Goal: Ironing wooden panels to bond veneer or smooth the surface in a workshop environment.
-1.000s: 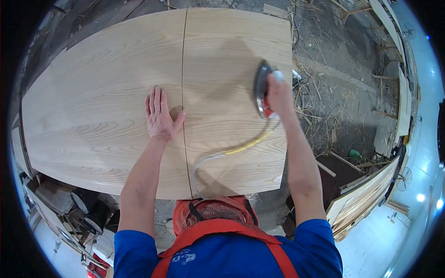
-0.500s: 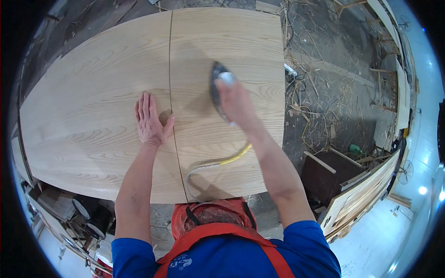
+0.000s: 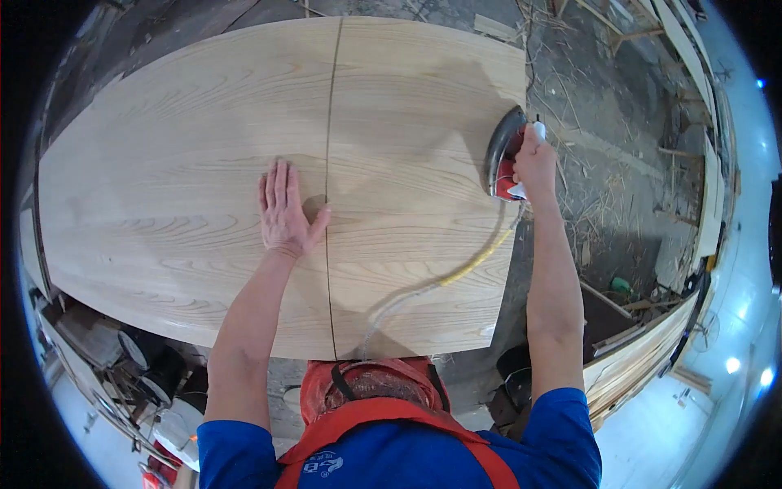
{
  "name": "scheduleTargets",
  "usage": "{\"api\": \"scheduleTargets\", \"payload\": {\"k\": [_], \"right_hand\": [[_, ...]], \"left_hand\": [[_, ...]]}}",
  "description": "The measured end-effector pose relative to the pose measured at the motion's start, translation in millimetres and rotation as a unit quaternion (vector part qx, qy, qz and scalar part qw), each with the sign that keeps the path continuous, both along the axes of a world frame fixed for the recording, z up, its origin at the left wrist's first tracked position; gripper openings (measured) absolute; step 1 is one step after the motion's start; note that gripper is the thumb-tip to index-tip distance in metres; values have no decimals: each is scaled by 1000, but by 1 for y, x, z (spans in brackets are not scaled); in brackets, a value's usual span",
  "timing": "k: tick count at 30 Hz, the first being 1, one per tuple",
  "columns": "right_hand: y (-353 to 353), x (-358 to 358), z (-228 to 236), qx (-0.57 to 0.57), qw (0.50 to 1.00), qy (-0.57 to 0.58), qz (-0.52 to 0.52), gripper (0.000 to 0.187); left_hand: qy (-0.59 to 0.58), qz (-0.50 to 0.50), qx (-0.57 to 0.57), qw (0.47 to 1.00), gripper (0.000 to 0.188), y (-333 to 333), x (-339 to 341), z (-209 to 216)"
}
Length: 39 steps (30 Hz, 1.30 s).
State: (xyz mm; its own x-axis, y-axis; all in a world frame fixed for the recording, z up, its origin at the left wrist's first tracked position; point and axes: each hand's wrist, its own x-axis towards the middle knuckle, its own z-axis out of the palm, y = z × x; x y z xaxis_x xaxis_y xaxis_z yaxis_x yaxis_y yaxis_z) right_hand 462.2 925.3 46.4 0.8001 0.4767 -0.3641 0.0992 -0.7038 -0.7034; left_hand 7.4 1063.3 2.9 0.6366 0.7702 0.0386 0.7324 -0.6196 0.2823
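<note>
A broad pale wood-grain panel (image 3: 179,179) lies before me, split by a thin dark seam running from its far side to its near side. Flat on it, just left of the seam, rests my left hand (image 3: 285,213), fingers stretched and thumb spread out. My right hand (image 3: 536,167) is wrapped round the handle of an electric iron (image 3: 503,151) with a dark base and a red and white body. The iron sits at the panel's right edge, tilted so its dark base faces left. Its yellow and grey cord (image 3: 468,265) trails across the panel toward my body.
Wood strips and scraps litter the grey floor (image 3: 603,191) to the right. Stacked boards (image 3: 643,346) stand at the lower right. Black round containers (image 3: 159,367) are at the lower left, below the panel's curved near edge.
My right hand has carried the iron rightward from the middle of the right section to the panel's right edge. The cord has stretched straighter. My left hand stays flat beside the seam.
</note>
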Motion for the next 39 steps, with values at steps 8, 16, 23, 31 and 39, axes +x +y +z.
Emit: {"api": "scheduleTargets", "payload": {"k": [8,16,23,31,39], "right_hand": [[114,-132,12,-20,959,-153,238,71],[181,-201,10,22,932,-124,340,65],[151,-64,-19,-79,955,-202,201,78],[206,-85,-10,-68,973,-137,173,75],[300,-121,-2,-10,936,-183,301,77]], "left_hand": [[8,24,-20,999,103,2,-8,4],[7,26,-23,999,99,4,-4,3],[-13,23,-37,999,101,4,-6,1],[-37,21,-29,999,99,6,-6,4],[-20,22,-45,999,102,7,-9,2]]}}
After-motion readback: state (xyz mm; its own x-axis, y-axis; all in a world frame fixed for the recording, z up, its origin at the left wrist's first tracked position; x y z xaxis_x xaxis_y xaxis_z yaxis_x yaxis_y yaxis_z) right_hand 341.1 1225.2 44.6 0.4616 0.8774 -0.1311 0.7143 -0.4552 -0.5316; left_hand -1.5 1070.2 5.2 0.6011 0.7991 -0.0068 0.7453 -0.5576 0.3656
